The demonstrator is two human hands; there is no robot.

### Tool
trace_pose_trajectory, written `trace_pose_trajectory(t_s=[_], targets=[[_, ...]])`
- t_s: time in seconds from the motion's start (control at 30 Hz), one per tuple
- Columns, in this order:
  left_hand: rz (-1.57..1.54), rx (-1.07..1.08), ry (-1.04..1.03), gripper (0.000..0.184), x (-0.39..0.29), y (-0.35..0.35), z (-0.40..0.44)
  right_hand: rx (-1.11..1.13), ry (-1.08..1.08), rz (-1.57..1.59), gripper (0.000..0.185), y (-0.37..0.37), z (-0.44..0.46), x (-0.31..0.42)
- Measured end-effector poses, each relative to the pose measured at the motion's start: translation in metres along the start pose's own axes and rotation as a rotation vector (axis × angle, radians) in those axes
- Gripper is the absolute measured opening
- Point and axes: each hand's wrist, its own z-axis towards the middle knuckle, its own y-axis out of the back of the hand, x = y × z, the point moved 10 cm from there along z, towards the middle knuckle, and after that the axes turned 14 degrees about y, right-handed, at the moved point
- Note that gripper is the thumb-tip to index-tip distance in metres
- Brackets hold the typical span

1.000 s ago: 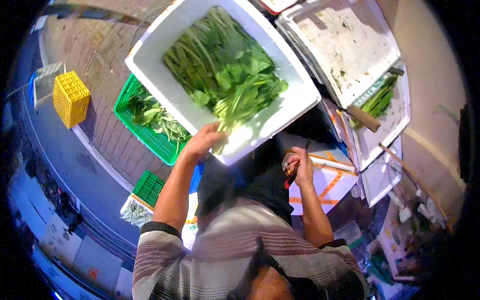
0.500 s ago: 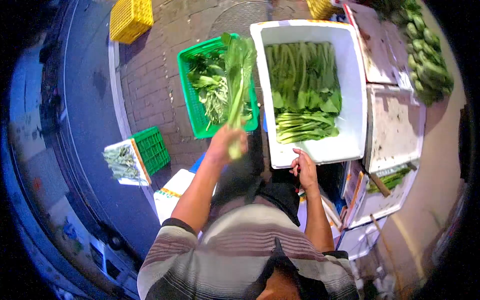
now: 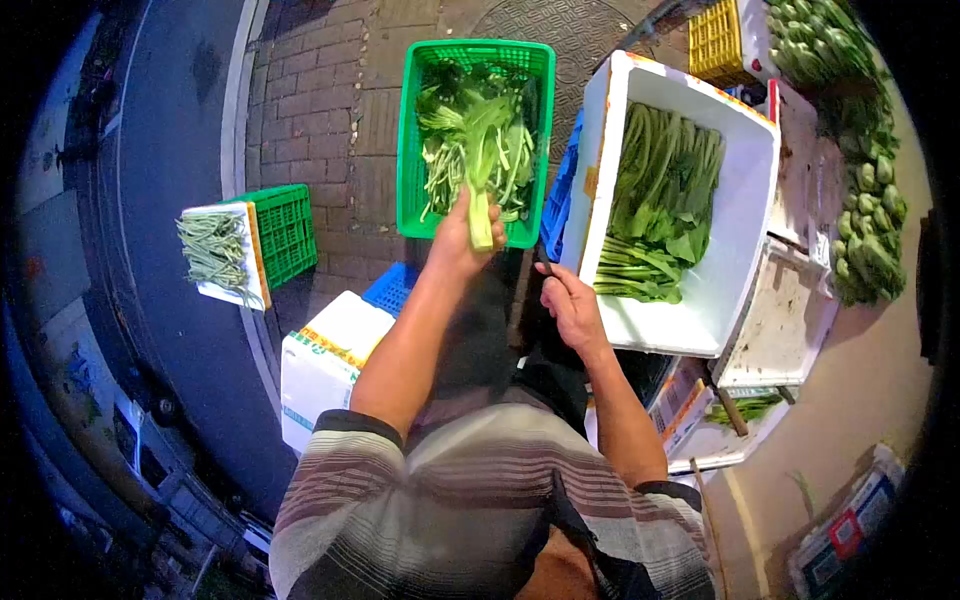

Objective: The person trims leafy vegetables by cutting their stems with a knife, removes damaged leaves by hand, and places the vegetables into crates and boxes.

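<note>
My left hand (image 3: 467,240) is wrapped round a leafy green vegetable (image 3: 481,216), pale stem end toward me, leaves over the green basket (image 3: 548,140). Loose leaves and trimmings (image 3: 437,180) lie inside that basket. Just right of the stem, my right hand (image 3: 570,300) is closed on a small dark tool, perhaps a knife (image 3: 545,259); most of it is hidden by the fingers. On the right, the white foam box (image 3: 745,200) holds long-stemmed greens (image 3: 665,160) and a row of shorter bunches (image 3: 637,272).
A green crate (image 3: 290,235) and a white tray of thin greens (image 3: 215,252) stand at the left. Nearer me is a white foam box (image 3: 315,385). Dirty foam trays (image 3: 775,325), a yellow crate (image 3: 713,45) and heaped vegetables (image 3: 870,230) are at the right.
My left hand took a vegetable from the foam box and carried it left to the green basket. My right hand with the tool has moved close to the stem. The view has turned.
</note>
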Motion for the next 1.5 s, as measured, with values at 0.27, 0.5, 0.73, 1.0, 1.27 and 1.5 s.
trace_pose_trajectory(t_s=[0.27, 0.5, 0.73, 1.0, 1.27, 1.5], targets=[[-0.085, -0.032, -0.009, 0.044, -0.005, 0.028, 0.013, 0.079, 0.419, -0.445, 0.049, -0.046, 0.038, 0.075], [-0.123, -0.087, 0.029, 0.041, 0.001, 0.033, 0.011, 0.036, 0.532, -0.584, 0.066, -0.065, 0.066, 0.072], [-0.205, -0.094, 0.072, 0.045, 0.010, 0.055, 0.034, 0.137, 0.588, -0.672, 0.063, -0.072, 0.073, 0.070], [-0.181, -0.056, 0.191, 0.042, 0.016, 0.041, 0.030, 0.206, 0.632, -0.798, 0.067, -0.074, 0.077, 0.076], [-0.150, -0.120, 0.144, 0.043, 0.018, 0.054, 0.038, 0.277, 0.653, -0.844, 0.065, -0.077, 0.077, 0.080], [-0.219, -0.172, 0.204, 0.039, 0.024, 0.060, 0.033, 0.363, 0.658, -0.799, 0.052, -0.077, 0.086, 0.079]])
